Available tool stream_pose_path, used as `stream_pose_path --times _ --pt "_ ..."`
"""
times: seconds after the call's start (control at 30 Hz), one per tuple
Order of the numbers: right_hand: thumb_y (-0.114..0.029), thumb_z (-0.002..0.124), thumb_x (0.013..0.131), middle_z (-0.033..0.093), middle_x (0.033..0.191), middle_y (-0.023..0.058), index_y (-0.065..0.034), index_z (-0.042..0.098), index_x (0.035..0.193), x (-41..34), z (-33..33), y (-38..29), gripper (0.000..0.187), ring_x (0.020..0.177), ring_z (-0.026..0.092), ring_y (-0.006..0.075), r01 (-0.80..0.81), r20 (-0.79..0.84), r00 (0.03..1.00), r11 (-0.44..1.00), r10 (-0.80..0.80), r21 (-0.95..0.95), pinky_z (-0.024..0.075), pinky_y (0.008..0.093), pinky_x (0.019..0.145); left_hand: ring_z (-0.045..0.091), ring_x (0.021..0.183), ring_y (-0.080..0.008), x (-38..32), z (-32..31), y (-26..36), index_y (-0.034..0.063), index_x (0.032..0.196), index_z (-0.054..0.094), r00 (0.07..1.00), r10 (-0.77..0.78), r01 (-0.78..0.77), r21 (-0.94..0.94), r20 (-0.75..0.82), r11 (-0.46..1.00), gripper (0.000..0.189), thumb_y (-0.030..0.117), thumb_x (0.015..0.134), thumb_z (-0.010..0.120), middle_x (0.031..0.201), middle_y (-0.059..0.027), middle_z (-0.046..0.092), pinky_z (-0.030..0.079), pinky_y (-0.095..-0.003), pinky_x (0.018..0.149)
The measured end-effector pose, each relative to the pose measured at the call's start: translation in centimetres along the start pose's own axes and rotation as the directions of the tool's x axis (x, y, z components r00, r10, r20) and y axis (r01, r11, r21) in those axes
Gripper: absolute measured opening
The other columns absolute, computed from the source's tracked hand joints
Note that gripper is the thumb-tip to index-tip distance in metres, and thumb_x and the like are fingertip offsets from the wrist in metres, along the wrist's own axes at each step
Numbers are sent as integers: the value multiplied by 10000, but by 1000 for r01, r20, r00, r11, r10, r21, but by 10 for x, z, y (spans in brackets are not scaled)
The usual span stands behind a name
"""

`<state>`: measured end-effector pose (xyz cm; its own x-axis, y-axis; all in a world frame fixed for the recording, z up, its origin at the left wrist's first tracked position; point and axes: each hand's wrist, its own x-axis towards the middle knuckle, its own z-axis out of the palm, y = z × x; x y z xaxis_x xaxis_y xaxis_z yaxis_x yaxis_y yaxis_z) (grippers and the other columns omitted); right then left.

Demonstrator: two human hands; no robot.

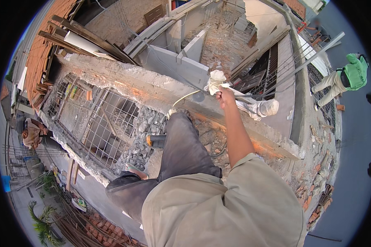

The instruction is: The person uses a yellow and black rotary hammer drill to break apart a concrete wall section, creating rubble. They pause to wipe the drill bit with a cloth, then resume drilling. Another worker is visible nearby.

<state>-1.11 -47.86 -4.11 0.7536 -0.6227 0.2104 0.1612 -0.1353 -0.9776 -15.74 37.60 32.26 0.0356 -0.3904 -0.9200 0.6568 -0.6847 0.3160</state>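
My right hand (pixel 226 98) is closed on the edge of a crumpled white cloth (pixel 216 77) on top of a broken concrete wall (pixel 154 82). A second whitish, bundled cloth (pixel 267 107) lies further right along the wall. Dark cables run past the hand. A pale cord (pixel 185 97) drops over the wall's near side to a white connector (pixel 172 112) beside my knee. Left of my leg lies a black and orange tool part (pixel 156 140), the rest of it hidden. My left hand is out of view.
Exposed rebar mesh (pixel 108 114) spans an opening on the left, with concrete rubble (pixel 147 122) along it. Beyond the wall are pale partition panels (pixel 176 63) and planks (pixel 259 52). A person in green (pixel 354 72) stands at right; another person (pixel 34 133) is at left.
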Motion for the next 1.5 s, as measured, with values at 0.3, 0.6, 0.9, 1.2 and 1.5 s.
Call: stream_pose_path --times 0.3,0.6,0.9,1.2,1.5 --pt "-129 726 1086 558 927 -27 -96 589 1148 -68 16 -137 154 706 525 82 -386 11 898 774 441 502 435 255 596 649 1191 -173 15 7 -8 -51 1426 658 1000 26 -25 -76 15 997 475 258 1070 713 1311 -90 735 504 -342 1041" --pt "-255 681 1110 724 1069 -13 -145 680 1121 50 -2 -281 111 926 667 113 -162 -209 959 975 192 154 555 333 816 664 1123 -134 31 1 -6 -57 1367 684 996 59 -54 -73 62 996 404 211 1068 733 1236 -73 755 511 -313 989" --pt "-258 573 1165 711 1156 96 -72 579 1194 104 -8 -305 188 1034 744 230 -267 -199 947 962 251 -55 640 423 851 680 1056 -94 38 -9 -3 -63 1307 710 982 167 -159 -92 88 983 333 164 1067 752 1161 -56 776 519 -284 937" --pt "-242 646 1126 723 1076 23 -107 664 1218 66 -45 -333 165 925 717 181 -33 -307 940 938 147 345 586 391 777 716 1142 -179 41 -10 55 -12 1240 728 910 357 -356 41 -212 933 267 147 1033 784 1167 -77 780 534 -358 1050" --pt "-206 667 1127 741 1101 20 -70 682 1239 28 48 -440 177 983 726 132 164 -40 985 864 -166 476 591 309 857 713 1113 -164 70 -21 192 -3 1261 698 645 749 -678 340 -150 652 305 142 1017 808 1173 -74 751 558 -337 1025"
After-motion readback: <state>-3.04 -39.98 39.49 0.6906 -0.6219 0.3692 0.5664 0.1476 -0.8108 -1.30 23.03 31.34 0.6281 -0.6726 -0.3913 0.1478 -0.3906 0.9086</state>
